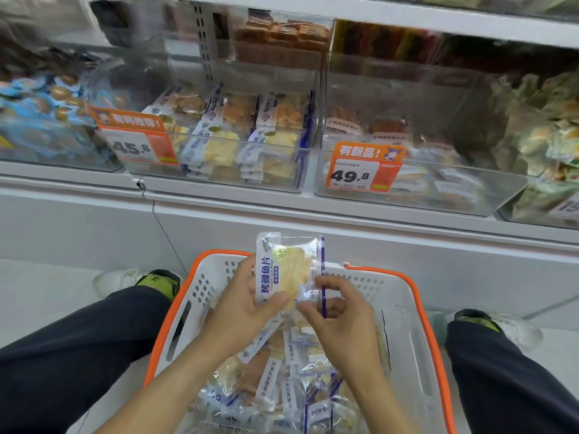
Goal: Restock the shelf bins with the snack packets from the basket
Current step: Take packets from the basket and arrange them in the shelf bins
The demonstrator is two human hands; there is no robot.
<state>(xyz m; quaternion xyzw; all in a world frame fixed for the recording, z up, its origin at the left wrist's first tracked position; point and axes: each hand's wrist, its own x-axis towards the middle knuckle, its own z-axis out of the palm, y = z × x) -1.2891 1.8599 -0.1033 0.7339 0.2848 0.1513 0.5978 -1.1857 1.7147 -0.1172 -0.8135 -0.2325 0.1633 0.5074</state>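
Note:
A clear snack packet (289, 264) with a white-and-blue label and pale yellow pieces stands upright above the basket. My left hand (241, 305) grips its left side, thumb across the front. My right hand (338, 311) pinches its lower right edge. Below them, a white basket with an orange rim (416, 311) holds several similar packets (282, 386). On the shelf ahead, a clear bin (300, 170) holds several matching packets in rows.
A clear bin (488, 198) with brown snacks and an orange 49.8 tag (363, 170) sits to the right. A 45.8 tag (134, 139) hangs at the left, by a bin of blue packets (37, 114). My knees and shoes flank the basket.

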